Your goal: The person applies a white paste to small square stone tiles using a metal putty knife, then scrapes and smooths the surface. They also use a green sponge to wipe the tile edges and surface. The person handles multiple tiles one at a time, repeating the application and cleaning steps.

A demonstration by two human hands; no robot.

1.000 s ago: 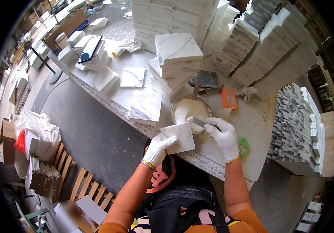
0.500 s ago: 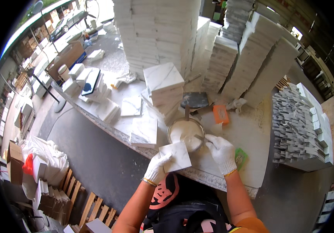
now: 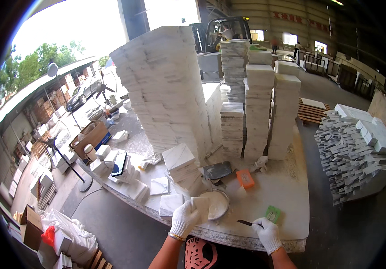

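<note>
The left hand (image 3: 185,219) holds 1 pale tile (image 3: 201,207) before the round bowl (image 3: 228,205); the right hand (image 3: 266,233) grips a narrow dark blade (image 3: 244,222), with open space between these 2 hands. The table edge (image 3: 242,240) runs near both, and the green box (image 3: 273,214) is just beyond the right hand.

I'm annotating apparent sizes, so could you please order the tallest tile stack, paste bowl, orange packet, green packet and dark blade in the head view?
Largest to smallest:
1. Tallest tile stack
2. Paste bowl
3. Orange packet and green packet: too alike to rank
4. Dark blade
</note>
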